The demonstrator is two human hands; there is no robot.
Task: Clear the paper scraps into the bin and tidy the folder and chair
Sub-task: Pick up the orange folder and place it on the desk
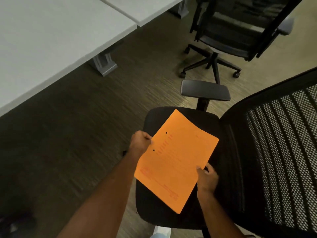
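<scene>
Both hands clamp the orange folder (175, 160) over the chair (180, 219) seat, left hand (139, 143) at its nine-o'clock edge, right hand (206, 179) at five o'clock, long axis running eleven to five, counter (51, 40) off toward ten o'clock.
</scene>
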